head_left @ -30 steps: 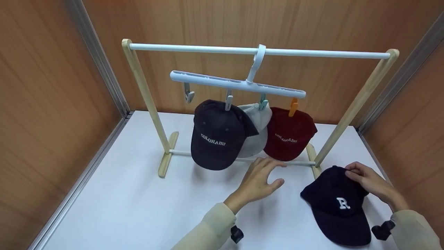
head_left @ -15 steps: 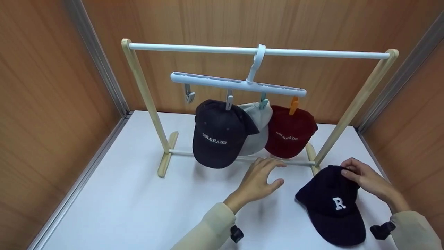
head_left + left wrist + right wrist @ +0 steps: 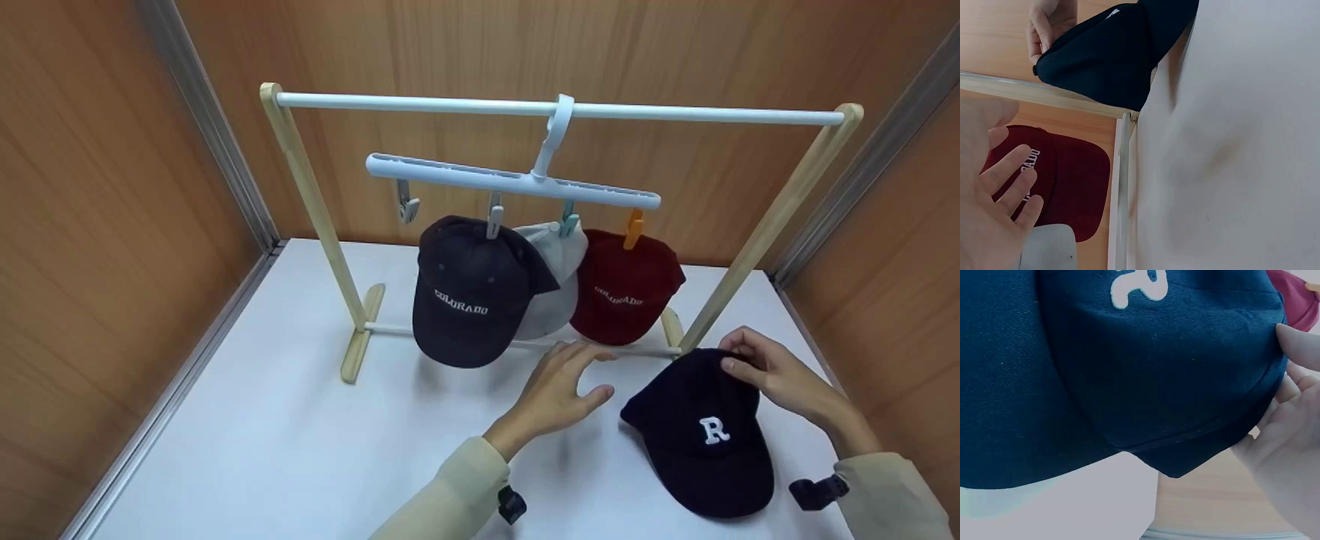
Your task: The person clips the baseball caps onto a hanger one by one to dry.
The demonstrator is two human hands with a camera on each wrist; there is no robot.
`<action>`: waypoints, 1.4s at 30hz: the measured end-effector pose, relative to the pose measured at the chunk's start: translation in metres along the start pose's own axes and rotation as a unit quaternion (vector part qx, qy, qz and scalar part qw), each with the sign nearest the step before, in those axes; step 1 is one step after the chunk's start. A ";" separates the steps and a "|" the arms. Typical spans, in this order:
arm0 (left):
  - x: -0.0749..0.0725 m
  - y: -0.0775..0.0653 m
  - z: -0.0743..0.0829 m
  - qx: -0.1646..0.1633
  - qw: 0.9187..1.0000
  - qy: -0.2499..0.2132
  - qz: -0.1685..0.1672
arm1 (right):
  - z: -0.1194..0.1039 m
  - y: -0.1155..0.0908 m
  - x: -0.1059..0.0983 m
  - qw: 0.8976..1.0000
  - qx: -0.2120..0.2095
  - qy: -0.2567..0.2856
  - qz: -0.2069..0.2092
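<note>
A navy baseball cap (image 3: pixel 701 442) with a white R hangs brim down from my right hand (image 3: pixel 784 379), which pinches its crown between thumb and fingers. The right wrist view shows the thumb on the near side of the cap (image 3: pixel 1185 377) and the fingers behind. My left hand (image 3: pixel 551 394) is held up with fingers spread, holding nothing, just below the maroon cap (image 3: pixel 626 289). That cap, a white cap (image 3: pixel 551 304) and a dark COLORADO cap (image 3: pixel 472 292) hang from clips on a pale blue hanger (image 3: pixel 480 178). The dark cap partly covers the white one.
The hanger hooks over the white rail (image 3: pixel 420 105) of a wooden-legged rack. At the hanger's left end a grey clip (image 3: pixel 407 202) hangs without a cap. A low crossbar (image 3: pixel 386 329) joins the rack's feet. Wood panels (image 3: pixel 112 225) enclose the white table (image 3: pixel 247 420).
My right hand has carried the navy cap to the left and slightly upward. The left hand stays where it was. The hanging caps sway slightly.
</note>
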State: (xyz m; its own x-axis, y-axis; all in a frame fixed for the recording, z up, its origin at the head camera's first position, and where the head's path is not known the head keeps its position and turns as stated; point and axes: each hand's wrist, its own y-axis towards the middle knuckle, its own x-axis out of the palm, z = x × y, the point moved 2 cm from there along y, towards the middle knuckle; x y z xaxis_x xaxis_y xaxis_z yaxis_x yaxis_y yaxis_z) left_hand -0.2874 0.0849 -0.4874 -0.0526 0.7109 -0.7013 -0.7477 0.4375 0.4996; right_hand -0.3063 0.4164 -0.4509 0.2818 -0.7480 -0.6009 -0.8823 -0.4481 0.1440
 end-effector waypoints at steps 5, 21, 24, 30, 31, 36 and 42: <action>-0.001 0.000 0.003 -0.005 1.000 -0.013 -0.008 | -0.010 0.000 0.002 1.000 -0.007 0.009 -0.007; 0.000 -0.001 0.005 0.006 0.999 -0.049 -0.020 | -0.037 0.001 0.019 0.999 -0.031 0.028 0.001; -0.002 -0.001 0.004 0.011 0.998 -0.065 -0.024 | -0.043 0.002 0.025 0.999 -0.038 0.020 0.008; -0.006 0.001 0.005 0.025 0.995 -0.091 -0.021 | -0.058 0.008 0.034 0.998 -0.056 0.024 0.006; -0.006 0.002 0.005 0.025 0.995 -0.097 -0.022 | -0.060 0.009 0.035 0.998 -0.060 0.027 0.005; -0.011 0.005 0.005 0.037 0.992 -0.118 -0.030 | -0.070 0.014 0.045 0.998 -0.059 0.035 0.011; -0.019 0.007 0.002 0.052 0.984 -0.170 -0.030 | -0.080 0.020 0.054 0.997 -0.049 0.050 0.016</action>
State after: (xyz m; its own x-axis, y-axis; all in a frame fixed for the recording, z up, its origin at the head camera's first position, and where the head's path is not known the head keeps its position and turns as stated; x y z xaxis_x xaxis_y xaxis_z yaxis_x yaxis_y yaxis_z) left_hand -0.2908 0.0759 -0.4697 0.2273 0.8172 -0.5297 -0.6697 0.5260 0.5241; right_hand -0.2782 0.3280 -0.4180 0.2940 -0.8055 -0.5145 -0.8519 -0.4649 0.2409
